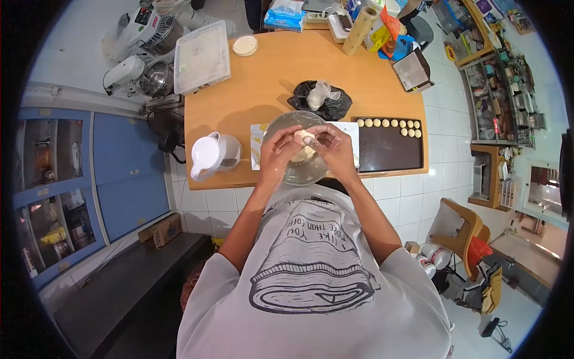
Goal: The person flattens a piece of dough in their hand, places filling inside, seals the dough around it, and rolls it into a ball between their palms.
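Above a metal bowl (281, 170), my left hand (281, 149) and my right hand (333, 148) meet with bent fingers around a small pale piece of dough (306, 135). Both hands are closed on this piece. More pale dough (302, 155) lies in the bowl beneath them. The bowl stands on a light board or sheet (256, 140), which shows on both sides of it. To the right, a dark baking tray (382, 155) holds several small round dough balls (385, 122) along its back edge and at its back right corner.
A white pitcher (206, 152) stands left of the bowl. Behind the bowl lies a black plastic bag (339, 106) with a clear bag on it. A lidded plastic container (203, 57), a round lid (245, 45), a wrap roll (360, 30) and an open box (412, 70) stand farther back.
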Tool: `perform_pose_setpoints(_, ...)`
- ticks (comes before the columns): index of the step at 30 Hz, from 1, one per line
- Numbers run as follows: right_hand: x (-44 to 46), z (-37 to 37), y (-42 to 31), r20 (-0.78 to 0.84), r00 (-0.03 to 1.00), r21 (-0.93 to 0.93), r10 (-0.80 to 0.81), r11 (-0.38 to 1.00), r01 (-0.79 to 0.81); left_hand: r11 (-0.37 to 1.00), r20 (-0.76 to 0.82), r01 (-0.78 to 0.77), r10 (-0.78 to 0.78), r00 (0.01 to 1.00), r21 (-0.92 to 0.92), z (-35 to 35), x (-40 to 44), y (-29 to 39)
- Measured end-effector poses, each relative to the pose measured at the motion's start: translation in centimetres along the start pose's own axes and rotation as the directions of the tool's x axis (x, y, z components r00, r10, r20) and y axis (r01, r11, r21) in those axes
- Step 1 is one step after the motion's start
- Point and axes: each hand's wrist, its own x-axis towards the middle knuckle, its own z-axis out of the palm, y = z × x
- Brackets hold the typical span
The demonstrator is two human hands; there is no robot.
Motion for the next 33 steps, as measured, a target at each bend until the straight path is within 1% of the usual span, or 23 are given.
perform_pose_setpoints(2,-0.2,0.3,0.1,0.026,0.995,-0.012,-0.100,0.995,0.101,0.997,-0.028,0.020,-0.018,0.999,0.079,-0.2,0.4,-0.6)
perform_pose_setpoints(3,-0.4,0.4,0.1,0.040,0.988,-0.018,-0.149,0.989,0.150,0.999,-0.043,0.031,-0.029,0.999,0.045,-0.2,0.5,-0.4)
perform_pose_setpoints(5,-0.8,0.5,-0.1,0.037,0.980,-0.030,-0.195,0.980,0.196,0.998,-0.068,0.054,-0.056,0.996,-0.024,0.0,0.5,0.0)
perform_pose_setpoints(6,-0.9,0.5,-0.4,0.035,0.975,-0.037,-0.218,0.975,0.219,0.999,-0.063,0.038,-0.037,0.997,0.009,-0.1,0.5,0.0)
perform_pose_setpoints(9,-1.1,0.4,-1.1,0.032,0.963,-0.193,-0.267,0.944,0.268,0.995,-0.034,-0.007,0.010,0.999,0.101,-0.3,0.4,-0.1)
perform_pose_setpoints(11,-0.9,0.0,0.3,0.047,0.950,-0.281,-0.309,0.908,0.309,0.988,0.001,-0.036,0.036,0.999,0.151,-0.1,0.5,-0.1)
perform_pose_setpoints(12,-0.7,0.0,0.8,0.056,0.943,-0.325,-0.330,0.887,0.329,0.987,0.003,-0.026,0.026,1.000,0.157,-0.1,0.4,-0.2)
perform_pose_setpoints(14,-0.6,-0.1,1.6,0.007,0.965,-0.172,-0.263,0.950,0.260,0.986,0.008,-0.007,0.005,1.000,0.168,-0.2,0.3,-0.5)
perform_pose_setpoints(15,-0.6,-0.1,1.7,-0.012,0.974,-0.092,-0.225,0.970,0.223,0.997,0.019,0.046,-0.048,0.999,0.059,-0.2,0.3,-0.6)
perform_pose_setpoints(17,-0.7,0.4,1.8,-0.080,0.984,0.061,-0.159,0.984,0.164,0.976,0.054,0.152,-0.145,0.988,-0.156,-0.5,0.6,-0.9)
perform_pose_setpoints(18,-0.9,0.7,1.8,-0.108,0.987,0.140,-0.121,0.981,0.136,0.964,0.044,0.180,-0.175,0.984,-0.197,-0.6,0.8,-1.0)
perform_pose_setpoints(20,-1.3,1.1,1.9,-0.067,0.974,-0.022,-0.217,0.976,0.216,0.931,0.026,0.231,-0.234,0.972,-0.281,-0.5,1.4,-1.2)
perform_pose_setpoints(21,-1.5,1.3,1.9,-0.041,0.964,-0.102,-0.262,0.961,0.257,0.885,0.113,0.281,-0.257,0.960,-0.372,-0.1,1.7,-0.7)
perform_pose_setpoints(22,-1.8,1.8,2.0,0.011,0.935,-0.257,-0.355,0.902,0.346,0.827,0.201,0.333,-0.269,0.942,-0.453,0.7,2.0,0.2)
perform_pose_setpoints(23,-2.2,2.4,2.2,0.077,0.897,-0.399,-0.436,0.811,0.429,0.759,0.290,0.387,-0.269,0.919,-0.524,1.1,2.2,0.7)
perform_pose_setpoints(24,-2.3,2.8,1.9,0.155,0.851,-0.524,-0.501,0.689,0.501,0.774,0.294,0.383,-0.263,0.919,-0.505,0.9,2.1,0.5)
perform_pose_setpoints(25,-1.9,1.7,1.0,0.290,0.861,-0.658,-0.417,0.567,0.496,0.788,0.300,0.377,-0.255,0.919,-0.486,0.7,2.0,0.0)
perform_pose_setpoints(26,-1.5,1.0,0.1,0.296,0.849,-0.658,-0.438,0.550,0.514,0.803,0.306,0.371,-0.247,0.919,-0.467,0.6,2.0,-0.4)
perform_pose_setpoints(28,-1.0,0.1,-2.0,0.299,0.827,-0.662,-0.476,0.521,0.539,0.834,0.254,0.322,-0.227,0.940,-0.448,0.6,1.9,-0.9)
perform_pose_setpoints(29,-0.4,-0.3,-3.0,0.297,0.842,-0.681,-0.450,0.518,0.517,0.849,0.229,0.298,-0.215,0.949,-0.437,0.7,2.0,-1.0)
perform_pose_setpoints(32,0.6,0.5,-5.0,0.091,0.810,-0.733,-0.579,0.512,0.448,0.827,0.290,0.297,-0.171,0.942,-0.477,1.7,2.0,0.1)
perform_pose_setpoints(33,1.3,0.9,-5.1,0.112,0.789,-0.739,-0.603,0.480,0.472,0.805,0.314,0.331,-0.191,0.930,-0.493,1.9,2.0,-0.1)
